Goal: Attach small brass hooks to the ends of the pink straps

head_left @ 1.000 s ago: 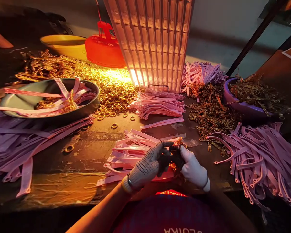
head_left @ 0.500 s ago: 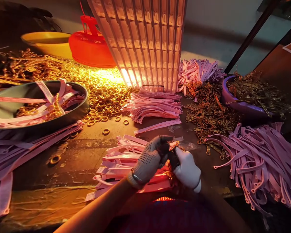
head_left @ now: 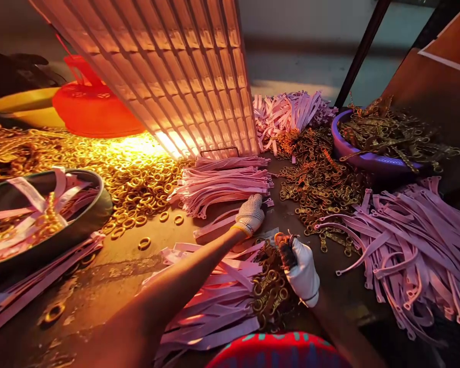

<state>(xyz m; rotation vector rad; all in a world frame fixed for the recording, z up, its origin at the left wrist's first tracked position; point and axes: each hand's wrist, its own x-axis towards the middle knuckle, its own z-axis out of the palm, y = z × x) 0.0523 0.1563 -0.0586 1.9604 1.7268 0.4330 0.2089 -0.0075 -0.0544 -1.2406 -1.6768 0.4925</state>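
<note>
My left hand [head_left: 250,213], in a dotted pale work glove, reaches forward over a pink strap [head_left: 218,223] lying crosswise on the table. Its fingers curl down onto the strap, whose end sticks out on the right; the fingertips are hidden. Nearer to me, my right hand [head_left: 301,268] is closed in a white glove with darkened fingers. Something small sits at its fingertips, too unclear to name. Beside it lies a heap of gold-coloured metal clasps [head_left: 270,296], partly over a spread of pink straps [head_left: 210,306]. Beyond my left hand is a stacked pink strap bundle [head_left: 222,184].
Gold rings [head_left: 134,184] are heaped under a red lamp [head_left: 95,110] at left. A dark bowl [head_left: 105,202] holds straps and chains. A ribbed panel [head_left: 199,76] stands behind. At right are a purple basin [head_left: 339,138] of metal chain pieces and a strap pile [head_left: 414,255].
My hands were together over the near straps and have parted. The left has moved forward to the single strap; the right stays low and closed. The view has swung right.
</note>
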